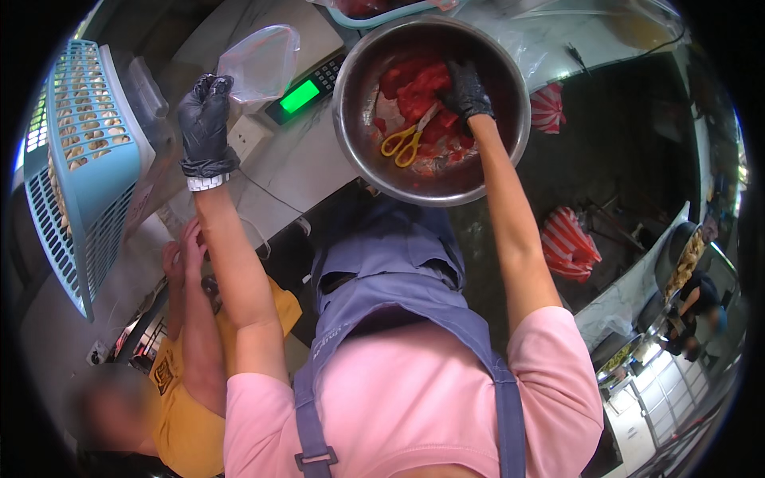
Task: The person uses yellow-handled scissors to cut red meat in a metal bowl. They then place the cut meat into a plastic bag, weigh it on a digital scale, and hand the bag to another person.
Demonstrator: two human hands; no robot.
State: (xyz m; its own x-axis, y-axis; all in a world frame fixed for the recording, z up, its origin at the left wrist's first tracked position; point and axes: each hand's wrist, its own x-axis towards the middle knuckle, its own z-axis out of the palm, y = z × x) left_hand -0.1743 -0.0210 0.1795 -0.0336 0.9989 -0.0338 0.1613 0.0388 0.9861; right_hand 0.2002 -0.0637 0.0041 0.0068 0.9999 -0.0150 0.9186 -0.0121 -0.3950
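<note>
My left hand [205, 119], in a black glove, is raised at the left with its fingertips pinched on the edge of a clear plastic bag [263, 68]. The bag hangs partly over a scale [307, 92] with a lit green display. My right hand [468, 94], also in a black glove, reaches into a large steel bowl [351, 151] and closes around wet red meat [422, 92]; its fingertips are partly hidden. A pair of scissors [405, 143] with yellow handles lies in the bowl, blades against the meat.
A blue plastic basket [103, 215] with small round pale items stands at the left. A light blue tub [382, 17] sits behind the bowl. A person in a yellow shirt [187, 414] is close by at my left. Red-striped bags [568, 243] hang at the right.
</note>
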